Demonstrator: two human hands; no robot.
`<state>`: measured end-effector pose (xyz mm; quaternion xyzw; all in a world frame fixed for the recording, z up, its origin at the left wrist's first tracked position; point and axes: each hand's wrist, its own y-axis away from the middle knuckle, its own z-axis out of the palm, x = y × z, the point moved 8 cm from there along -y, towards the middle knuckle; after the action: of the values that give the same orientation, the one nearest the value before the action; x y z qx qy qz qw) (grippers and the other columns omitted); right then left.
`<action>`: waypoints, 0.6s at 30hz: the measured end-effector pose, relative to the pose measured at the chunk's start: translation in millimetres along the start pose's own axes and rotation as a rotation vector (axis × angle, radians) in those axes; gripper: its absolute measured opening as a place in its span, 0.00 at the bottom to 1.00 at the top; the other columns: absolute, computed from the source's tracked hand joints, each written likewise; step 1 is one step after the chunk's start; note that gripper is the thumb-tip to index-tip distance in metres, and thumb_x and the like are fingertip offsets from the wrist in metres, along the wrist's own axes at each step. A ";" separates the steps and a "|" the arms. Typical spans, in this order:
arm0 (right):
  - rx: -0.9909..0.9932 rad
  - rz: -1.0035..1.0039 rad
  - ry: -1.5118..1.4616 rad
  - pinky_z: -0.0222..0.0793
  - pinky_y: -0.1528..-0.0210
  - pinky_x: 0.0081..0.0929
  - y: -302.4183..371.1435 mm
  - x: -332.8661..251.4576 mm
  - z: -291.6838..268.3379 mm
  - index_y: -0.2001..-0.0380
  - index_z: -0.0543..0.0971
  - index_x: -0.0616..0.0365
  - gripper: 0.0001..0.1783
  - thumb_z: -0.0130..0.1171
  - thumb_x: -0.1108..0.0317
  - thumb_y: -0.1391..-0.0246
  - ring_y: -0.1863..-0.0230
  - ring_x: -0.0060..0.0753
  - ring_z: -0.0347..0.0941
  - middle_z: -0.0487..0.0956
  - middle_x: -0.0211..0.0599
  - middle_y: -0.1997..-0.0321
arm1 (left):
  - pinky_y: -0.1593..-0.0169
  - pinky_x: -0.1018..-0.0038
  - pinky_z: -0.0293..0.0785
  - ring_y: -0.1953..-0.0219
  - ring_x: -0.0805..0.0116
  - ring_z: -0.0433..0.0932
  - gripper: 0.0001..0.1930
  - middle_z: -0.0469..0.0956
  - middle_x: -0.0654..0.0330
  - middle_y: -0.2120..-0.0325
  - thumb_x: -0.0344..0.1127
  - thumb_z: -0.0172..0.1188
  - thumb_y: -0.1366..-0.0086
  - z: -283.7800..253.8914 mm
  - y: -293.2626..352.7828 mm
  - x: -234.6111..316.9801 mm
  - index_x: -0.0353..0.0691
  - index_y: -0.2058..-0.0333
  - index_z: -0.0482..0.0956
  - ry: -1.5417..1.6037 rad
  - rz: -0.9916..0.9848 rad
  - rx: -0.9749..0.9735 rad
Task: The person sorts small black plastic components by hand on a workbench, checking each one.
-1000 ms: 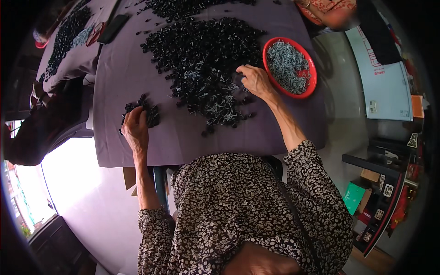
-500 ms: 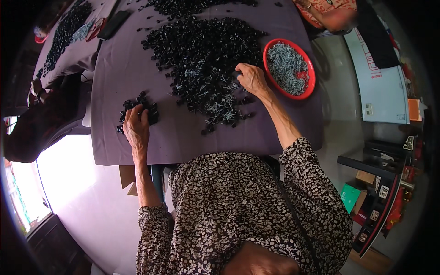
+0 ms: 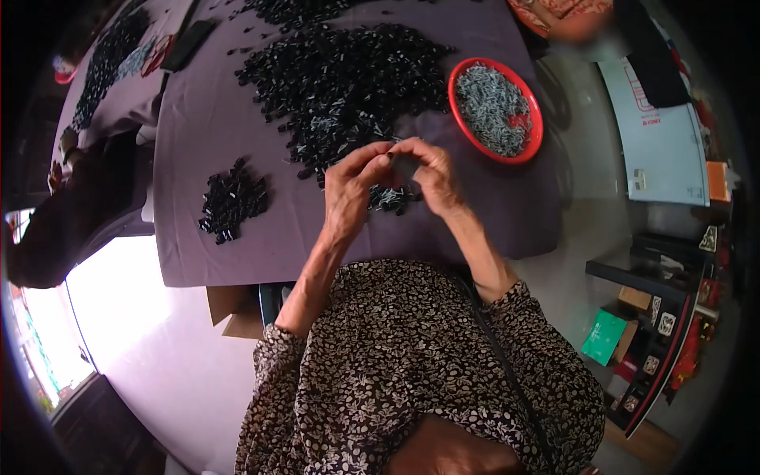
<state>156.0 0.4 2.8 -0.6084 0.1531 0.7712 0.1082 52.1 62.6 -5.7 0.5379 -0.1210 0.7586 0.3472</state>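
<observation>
- Black pieces (image 3: 356, 71) heaped mid-table, smaller pile (image 3: 235, 199) off left; metal pins (image 3: 484, 99) in the red bowl (image 3: 511, 159), right.
- Left hand (image 3: 346, 190): thumb and finger pinched narrow, seemingly on a small dark part, mostly hidden.
- Right hand (image 3: 437, 180): fingers curled in, fingertips meeting the left's; can't tell what it holds.
- Step, my read: two-handed fitting over the heap. Next move calls for a steady pinch and fine alignment.
- Writing: red print (image 3: 640, 89) and a small label (image 3: 640, 180) on the pale box (image 3: 665, 150); none seen on the pieces.
</observation>
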 end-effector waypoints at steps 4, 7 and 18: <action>0.067 0.031 0.075 0.66 0.71 0.18 13.7 27.5 -7.7 0.72 0.76 0.62 0.07 0.51 0.71 0.53 0.75 0.19 0.70 0.75 0.30 0.78 | 0.66 0.82 0.70 0.73 0.76 0.74 0.11 0.77 0.61 0.73 0.31 0.56 0.42 0.3 15.4 -16.8 0.32 0.62 0.76 -0.072 -0.017 -0.002; 0.060 0.087 0.353 0.66 0.71 0.17 16.2 23.1 -15.6 0.72 0.75 0.62 0.06 0.50 0.74 0.54 0.75 0.19 0.70 0.75 0.30 0.76 | 0.65 0.79 0.71 0.72 0.76 0.75 0.10 0.77 0.59 0.74 0.33 0.56 0.42 -6.3 19.1 -23.0 0.33 0.64 0.75 -0.049 -0.006 0.027; 0.115 -0.322 1.260 0.67 0.66 0.31 -29.4 -0.6 -77.3 0.72 0.75 0.59 0.15 0.47 0.83 0.68 0.68 0.44 0.71 0.74 0.40 0.72 | 0.66 0.78 0.74 0.73 0.74 0.75 0.09 0.76 0.59 0.72 0.32 0.55 0.41 -25.3 7.9 -20.1 0.35 0.64 0.74 0.136 -0.025 0.061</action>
<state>236.5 -0.7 -16.1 -0.9526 0.1352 0.2313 0.1443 32.0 62.9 -32.2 0.4969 -0.0673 0.7923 0.3477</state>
